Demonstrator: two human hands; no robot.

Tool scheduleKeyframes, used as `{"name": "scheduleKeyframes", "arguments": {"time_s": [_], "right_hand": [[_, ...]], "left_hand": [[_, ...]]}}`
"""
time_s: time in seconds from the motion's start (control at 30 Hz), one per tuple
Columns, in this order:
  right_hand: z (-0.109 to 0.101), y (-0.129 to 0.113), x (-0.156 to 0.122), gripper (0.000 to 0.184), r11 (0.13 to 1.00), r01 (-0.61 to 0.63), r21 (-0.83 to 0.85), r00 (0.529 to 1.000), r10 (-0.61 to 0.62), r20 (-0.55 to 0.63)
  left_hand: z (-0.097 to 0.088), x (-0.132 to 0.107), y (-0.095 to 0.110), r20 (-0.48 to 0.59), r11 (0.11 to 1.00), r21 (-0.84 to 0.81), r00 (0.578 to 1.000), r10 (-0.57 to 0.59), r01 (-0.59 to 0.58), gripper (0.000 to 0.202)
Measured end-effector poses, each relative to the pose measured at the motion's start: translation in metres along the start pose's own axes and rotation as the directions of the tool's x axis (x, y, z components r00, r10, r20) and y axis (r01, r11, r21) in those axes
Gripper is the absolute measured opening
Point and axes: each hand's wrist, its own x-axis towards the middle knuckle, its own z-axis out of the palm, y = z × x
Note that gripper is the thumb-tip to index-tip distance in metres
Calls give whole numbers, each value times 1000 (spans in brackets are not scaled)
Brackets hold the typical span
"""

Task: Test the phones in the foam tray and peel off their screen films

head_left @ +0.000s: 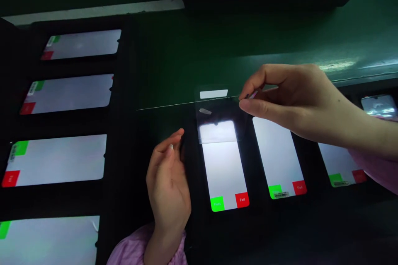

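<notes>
- Right hand (289, 103): narrow pinch, thumb and forefinger gripping the edge of a clear film (219, 118).
- Film: hangs tilted above the top end of the middle phone (224, 165), overlapping it; a white tab (213, 94) and small label (205, 111) show on it.
- Left hand (168, 178): fingers loosely curled, holding nothing visible, just beside the phone's left edge; contact unclear.
- Middle phone: lit white, green Pass button (217, 203) and red Fail button (242, 200) at near end.
- Two more lit phones (278, 159) (340, 165) lie to its right; four (81, 44) (66, 93) (54, 160) (46, 227) in a row at left.
- Pink sleeves (377, 165) (139, 248) on both forearms.
- Green counter (280, 37) beyond.
</notes>
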Motion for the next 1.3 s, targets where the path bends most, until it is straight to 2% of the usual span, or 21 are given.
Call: {"name": "scheduleKeyframes", "arguments": {"time_s": [0.17,0.4,0.73,0.93,1.03,1.1,1.2,1.3], "right_hand": [[3,-2,-5,19,999,-33,-25,999,33,15],[9,-5,-13,8,996,-11,-91,1000,12,4],[16,1,-27,9,991,65,-119,998,-66,-5],[21,8,-30,11,997,50,-61,998,-48,32],[23,11,-40,12,981,109,-161,992,-95,88],[21,14,-60,17,908,250,-336,965,-207,158],[18,22,-103,26,677,451,-582,887,-409,213],[21,38,-144,26,548,472,-691,849,-493,188]], "left_hand": [[0,2,-1,-11,1000,10,1000,-4,4,13],[2,3,-3,-7,1000,18,1000,22,-22,12],[5,6,-4,24,999,-9,999,33,-33,13],[6,8,-8,57,998,10,996,65,-66,17],[5,11,-10,65,991,68,991,115,-119,18],[0,12,-6,88,977,128,983,159,-169,19],[-13,-2,8,194,929,249,954,228,-273,17],[-33,-34,18,336,855,357,906,258,-376,16]]}}
